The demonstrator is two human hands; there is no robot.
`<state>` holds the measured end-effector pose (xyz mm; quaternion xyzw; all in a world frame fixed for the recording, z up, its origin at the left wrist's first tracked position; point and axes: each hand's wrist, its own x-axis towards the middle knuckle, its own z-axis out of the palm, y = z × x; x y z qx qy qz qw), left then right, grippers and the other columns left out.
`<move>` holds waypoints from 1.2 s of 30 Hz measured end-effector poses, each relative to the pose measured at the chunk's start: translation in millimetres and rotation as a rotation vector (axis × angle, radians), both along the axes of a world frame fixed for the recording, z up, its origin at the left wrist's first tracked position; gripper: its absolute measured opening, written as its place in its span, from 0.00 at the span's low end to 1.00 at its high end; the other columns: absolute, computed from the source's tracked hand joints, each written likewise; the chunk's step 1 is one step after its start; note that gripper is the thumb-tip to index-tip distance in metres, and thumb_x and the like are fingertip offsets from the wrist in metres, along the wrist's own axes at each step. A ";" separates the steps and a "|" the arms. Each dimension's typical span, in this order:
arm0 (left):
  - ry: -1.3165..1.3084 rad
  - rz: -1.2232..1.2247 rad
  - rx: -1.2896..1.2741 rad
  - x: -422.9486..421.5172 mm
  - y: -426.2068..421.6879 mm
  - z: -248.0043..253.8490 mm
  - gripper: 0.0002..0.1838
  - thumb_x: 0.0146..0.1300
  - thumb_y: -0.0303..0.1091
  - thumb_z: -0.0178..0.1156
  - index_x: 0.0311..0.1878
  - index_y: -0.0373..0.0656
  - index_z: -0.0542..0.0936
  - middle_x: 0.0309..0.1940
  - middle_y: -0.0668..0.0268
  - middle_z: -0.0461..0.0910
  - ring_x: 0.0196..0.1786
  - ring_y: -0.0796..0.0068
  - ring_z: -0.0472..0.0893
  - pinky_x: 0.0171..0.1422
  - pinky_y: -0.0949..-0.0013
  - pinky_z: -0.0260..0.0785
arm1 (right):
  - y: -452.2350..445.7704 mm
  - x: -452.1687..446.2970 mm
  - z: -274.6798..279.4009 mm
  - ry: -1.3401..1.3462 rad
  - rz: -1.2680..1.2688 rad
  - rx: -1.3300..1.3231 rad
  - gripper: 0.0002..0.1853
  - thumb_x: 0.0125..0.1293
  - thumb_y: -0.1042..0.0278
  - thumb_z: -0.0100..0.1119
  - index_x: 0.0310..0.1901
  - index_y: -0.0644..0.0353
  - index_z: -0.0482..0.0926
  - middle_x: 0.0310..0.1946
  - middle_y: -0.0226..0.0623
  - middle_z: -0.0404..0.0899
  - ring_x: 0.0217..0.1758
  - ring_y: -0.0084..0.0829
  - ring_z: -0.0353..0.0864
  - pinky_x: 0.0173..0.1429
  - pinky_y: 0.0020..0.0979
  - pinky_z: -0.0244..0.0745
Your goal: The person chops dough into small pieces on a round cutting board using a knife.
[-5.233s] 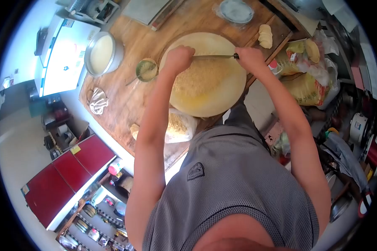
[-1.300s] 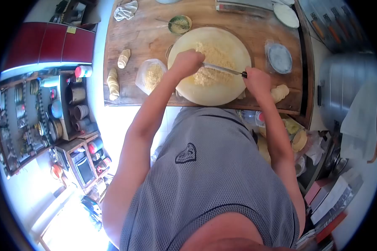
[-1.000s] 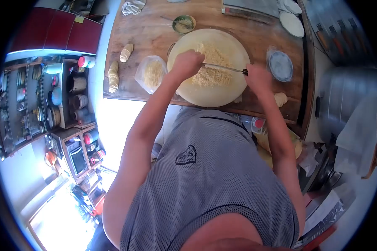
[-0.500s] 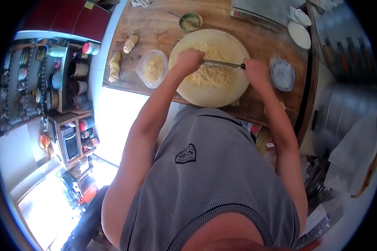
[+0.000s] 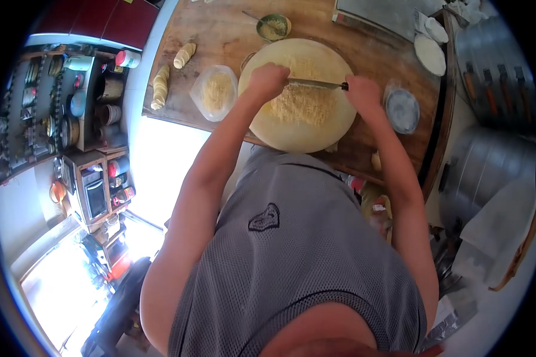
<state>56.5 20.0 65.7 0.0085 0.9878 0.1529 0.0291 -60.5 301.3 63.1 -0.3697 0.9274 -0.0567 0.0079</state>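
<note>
A knife (image 5: 317,84) lies level across a heap of finely chopped pale-yellow food (image 5: 307,107) on a thick round chopping board (image 5: 292,140). My right hand (image 5: 362,93) is closed around its dark handle. At the blade's other end, my left hand (image 5: 269,81) grips the tip with curled fingers. Just left of the board, a pale bowl or bag (image 5: 215,114) holds more of the same crumbs. What the chopped food is, I cannot tell.
On the wooden table (image 5: 211,30) are a green bowl (image 5: 273,28) with a spoon, and twisted dough pieces (image 5: 161,87) at the left. A round translucent container (image 5: 402,110) stands right of the board. A metal-topped box (image 5: 378,19) is at the back.
The view has shifted slightly. Both hands still hold the knife, which now lies a little higher in the picture over the chopped heap.
</note>
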 end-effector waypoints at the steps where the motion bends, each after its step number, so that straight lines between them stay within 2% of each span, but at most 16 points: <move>1: 0.006 0.006 0.000 -1.5 -0.7 3.5 0.09 0.62 0.39 0.68 0.33 0.46 0.81 0.35 0.63 0.84 0.44 0.54 0.83 0.46 0.49 0.76 | 0.2 -2.9 8.2 0.011 0.001 -0.001 0.05 0.64 0.64 0.61 0.36 0.55 0.82 0.32 0.43 0.85 0.37 0.48 0.88 0.39 0.49 0.81; 4: 0.102 0.011 0.025 -4.6 -1.8 7.5 0.09 0.63 0.39 0.68 0.33 0.46 0.81 0.35 0.63 0.83 0.45 0.54 0.82 0.47 0.49 0.76 | -3.2 -4.0 19.1 0.047 0.000 -0.012 0.06 0.63 0.64 0.62 0.35 0.55 0.82 0.31 0.42 0.85 0.36 0.48 0.87 0.38 0.49 0.81; 8: 0.072 0.008 0.015 -8.7 -3.1 -3.7 0.09 0.63 0.39 0.68 0.34 0.46 0.81 0.35 0.63 0.83 0.46 0.55 0.82 0.47 0.49 0.76 | -1.5 -13.5 -8.3 0.041 0.035 0.019 0.06 0.63 0.64 0.62 0.34 0.55 0.83 0.30 0.43 0.85 0.35 0.48 0.87 0.37 0.50 0.80; 11: 0.076 0.017 0.012 -3.9 -0.2 6.1 0.09 0.63 0.39 0.68 0.34 0.46 0.81 0.35 0.63 0.83 0.46 0.55 0.82 0.47 0.49 0.76 | -3.4 -11.7 21.7 0.060 0.017 -0.049 0.06 0.63 0.64 0.61 0.33 0.55 0.83 0.29 0.43 0.84 0.34 0.48 0.87 0.37 0.50 0.80; 14: 0.058 0.045 0.018 -2.4 0.1 0.8 0.09 0.63 0.39 0.68 0.34 0.45 0.81 0.36 0.63 0.83 0.46 0.55 0.82 0.48 0.49 0.76 | -9.1 -13.6 -1.2 0.045 0.021 -0.004 0.06 0.64 0.65 0.61 0.33 0.56 0.83 0.28 0.43 0.84 0.34 0.48 0.87 0.37 0.50 0.80; 17: -0.018 0.044 0.000 -12.4 -5.8 5.4 0.09 0.63 0.39 0.67 0.34 0.45 0.81 0.36 0.63 0.84 0.47 0.55 0.83 0.49 0.50 0.77 | -9.0 -20.5 1.5 0.022 0.023 -0.041 0.06 0.64 0.66 0.60 0.33 0.56 0.83 0.29 0.43 0.84 0.35 0.48 0.87 0.38 0.49 0.80; 20: 0.058 0.035 0.019 -18.2 -7.8 12.4 0.09 0.63 0.39 0.67 0.35 0.45 0.81 0.36 0.63 0.84 0.47 0.55 0.83 0.49 0.50 0.77 | -15.4 -19.8 30.1 0.068 0.002 0.013 0.05 0.64 0.66 0.60 0.34 0.56 0.82 0.29 0.43 0.84 0.35 0.49 0.87 0.38 0.50 0.80; 23: 0.027 0.027 -0.022 -18.7 -11.5 1.0 0.09 0.63 0.39 0.67 0.35 0.46 0.81 0.37 0.63 0.84 0.47 0.55 0.83 0.49 0.49 0.77 | -15.2 -27.2 -8.9 0.043 0.045 -0.018 0.05 0.64 0.67 0.60 0.34 0.56 0.82 0.29 0.43 0.84 0.34 0.50 0.86 0.38 0.51 0.79; 26: -0.075 0.053 -0.003 -15.1 -9.1 12.1 0.06 0.66 0.36 0.64 0.38 0.45 0.84 0.40 0.61 0.86 0.50 0.55 0.83 0.52 0.49 0.76 | -19.0 -24.9 20.7 -0.023 0.002 -0.054 0.04 0.63 0.67 0.61 0.34 0.56 0.82 0.30 0.44 0.84 0.34 0.50 0.86 0.38 0.51 0.79; 28: 0.003 0.054 0.011 -18.4 -12.3 14.3 0.07 0.66 0.37 0.64 0.38 0.45 0.84 0.41 0.61 0.86 0.51 0.55 0.83 0.52 0.49 0.76 | -22.2 -31.2 14.5 0.012 0.023 -0.055 0.04 0.63 0.67 0.61 0.34 0.56 0.82 0.30 0.44 0.84 0.35 0.50 0.86 0.38 0.51 0.79; 32: 0.067 0.032 -0.016 -27.6 -23.5 -9.8 0.08 0.63 0.39 0.68 0.35 0.46 0.81 0.35 0.64 0.83 0.46 0.55 0.83 0.47 0.49 0.77 | -24.1 -34.4 -1.0 -0.006 0.021 0.001 0.05 0.63 0.67 0.62 0.34 0.57 0.82 0.30 0.44 0.85 0.36 0.49 0.87 0.39 0.51 0.79; 35: 0.121 0.040 0.020 -27.1 -23.3 1.4 0.09 0.63 0.39 0.69 0.34 0.46 0.81 0.35 0.64 0.83 0.45 0.54 0.83 0.46 0.49 0.76 | -30.2 -34.4 31.5 -0.021 -0.008 0.019 0.05 0.64 0.67 0.61 0.34 0.57 0.82 0.30 0.44 0.85 0.37 0.49 0.87 0.39 0.51 0.80; 36: 0.114 0.040 0.007 -31.1 -26.3 -3.7 0.10 0.63 0.39 0.69 0.34 0.45 0.80 0.35 0.64 0.83 0.45 0.54 0.83 0.46 0.49 0.76 | -31.5 -37.5 25.0 -0.020 -0.013 0.020 0.05 0.64 0.67 0.61 0.34 0.57 0.82 0.30 0.44 0.85 0.37 0.49 0.87 0.39 0.51 0.80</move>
